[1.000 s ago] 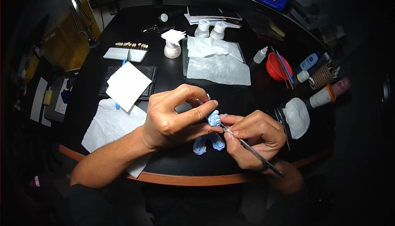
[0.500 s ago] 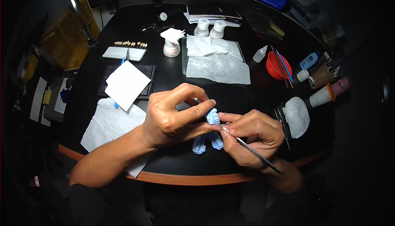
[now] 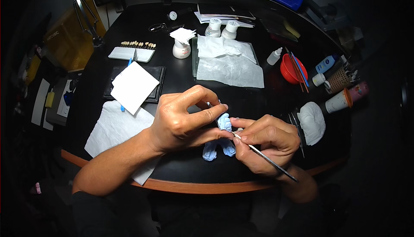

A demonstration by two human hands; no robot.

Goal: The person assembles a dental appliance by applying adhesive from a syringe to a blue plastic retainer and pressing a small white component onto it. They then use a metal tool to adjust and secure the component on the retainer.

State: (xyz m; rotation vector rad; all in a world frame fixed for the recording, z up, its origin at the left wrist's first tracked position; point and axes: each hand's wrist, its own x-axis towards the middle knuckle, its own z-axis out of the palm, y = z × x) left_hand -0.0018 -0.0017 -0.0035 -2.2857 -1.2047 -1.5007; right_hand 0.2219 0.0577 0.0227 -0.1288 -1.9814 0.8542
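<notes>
Fine tool work on a hand-held blue toothed model (image 3: pixel 224 122); step in hand, as judged: detailing or scraping at its lower edge.

Left hand (image 3: pixel 181 113) pinches the model between thumb and fingers, raised above the black tabletop (image 3: pixel 185 171), in front of the person; right hand (image 3: pixel 268 141) grips a slim hand tool (image 3: pixel 272 163) pen-fashion, fingertips closed round the shaft near the working end, handle slanting down to the right. Tip sits at the model's lower right edge, beside the left fingers; whether it touches cannot be told. A right fingertip lies against or just beside the model, unclear which. A blue horseshoe-shaped piece (image 3: pixel 209 152) rests below, partly hidden by the hands. Next move, in my judgement, calls for a steady model, light tip pressure and care near the left fingers.
</notes>
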